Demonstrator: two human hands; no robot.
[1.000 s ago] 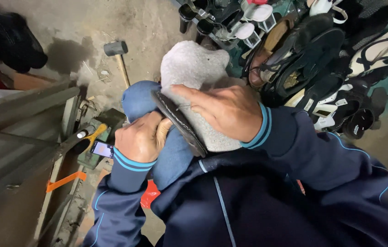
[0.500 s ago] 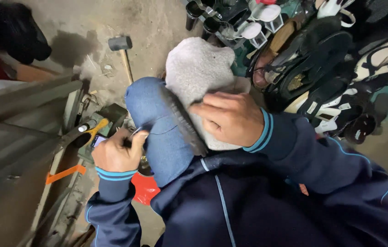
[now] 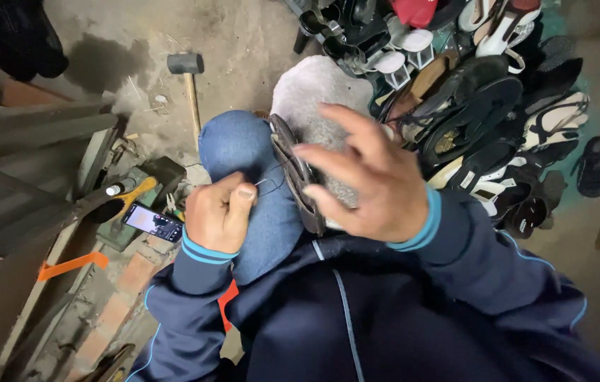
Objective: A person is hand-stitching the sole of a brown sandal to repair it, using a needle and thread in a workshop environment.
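Head view: left hand (image 3: 220,216) is a closed grip, thumb and forefinger pinched on a thin needle (image 3: 263,182) w/ dark thread (image 3: 280,177) running to the edge of a shoe sole (image 3: 298,173). The sole stands on edge just right of that grip, propped against the blue-jeaned knee (image 3: 243,159), w/ a grey cloth (image 3: 317,95) behind it. Right hand (image 3: 369,180) hovers over the sole, fingers spread wide, holding nothing; can't tell if the palm presses the sole underneath.

Risks, as I judge it: w/ the right hand open, the sole isn't clamped, so a hard pull on the thread could tip or slide it off the knee. Needle tip sits close to the left thumb and the knee, so a slip could prick skin. Thread looks slack near the sole, could snag or knot.

Sole looks dark, worn, thin and long, edge-on to the camera, layers showing along its rim; stitching itself too small to make out.

Left of the grip: a phone (image 3: 152,222) w/ lit screen, a yellow-handled tool (image 3: 133,194), a hammer (image 3: 186,71) on the concrete floor (image 3: 243,35). Beyond the right hand, a pile of sandals (image 3: 498,127).
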